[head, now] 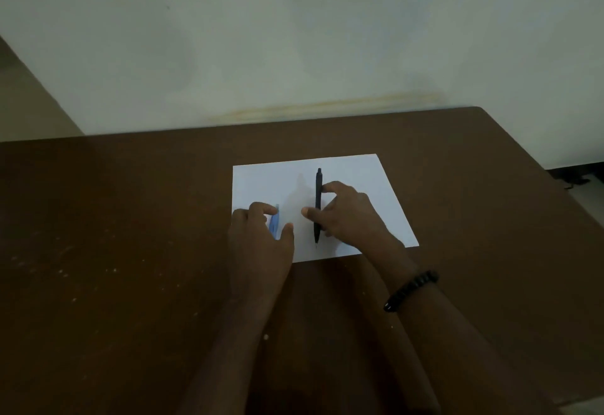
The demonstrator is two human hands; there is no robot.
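A white sheet of paper (356, 176) lies flat on a brown table (130, 218). A black pen (318, 185) lies on the sheet, its tip pointing toward me. My right hand (346, 215) pinches that pen between thumb and forefinger. A small light-blue object (274, 223), maybe a pen cap or short pen, sits at the sheet's left side. My left hand (258, 241) curls round it, forefinger above and thumb below. Most of the blue object is hidden by the fingers.
The table's far edge meets a pale wall (294, 38). Its right edge drops off near a dark cable on the floor (575, 182). A black bead bracelet (410, 290) circles my right wrist. Small pale specks dot the tabletop at the left.
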